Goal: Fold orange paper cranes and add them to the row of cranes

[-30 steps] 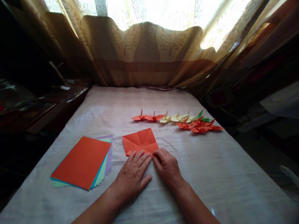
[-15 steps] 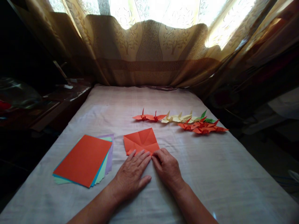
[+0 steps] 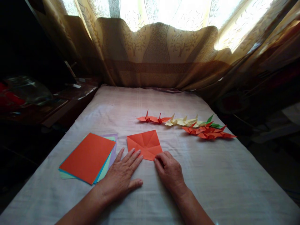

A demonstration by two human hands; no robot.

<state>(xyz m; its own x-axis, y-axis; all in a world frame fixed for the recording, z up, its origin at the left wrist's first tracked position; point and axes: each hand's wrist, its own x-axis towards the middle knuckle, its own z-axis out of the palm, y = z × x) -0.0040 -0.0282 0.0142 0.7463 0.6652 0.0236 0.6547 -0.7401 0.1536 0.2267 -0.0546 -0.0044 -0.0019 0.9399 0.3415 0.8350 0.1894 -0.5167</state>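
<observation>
A creased red-orange origami paper (image 3: 145, 142) lies on the cloth in front of me, its fold lines meeting near the middle. My left hand (image 3: 124, 170) is flat with fingers spread, the fingertips resting on the paper's near left edge. At the near right corner, my right hand (image 3: 169, 170) pinches the paper between thumb and bent fingers. The thumb and index tip meet right at that corner.
Left of my hands lies a stack of coloured paper (image 3: 87, 159), red-orange on top. Folded red cranes (image 3: 208, 130), cream cranes (image 3: 181, 121) and a green crane (image 3: 213, 123) stand at the back right. A curtain (image 3: 157, 47) hangs beyond the cloth-covered surface (image 3: 225, 181).
My left hand has slid left along the near edge, its fingers spreading and uncovering more of the paper. My right hand stays at the corner. The whole view has shifted slightly.
</observation>
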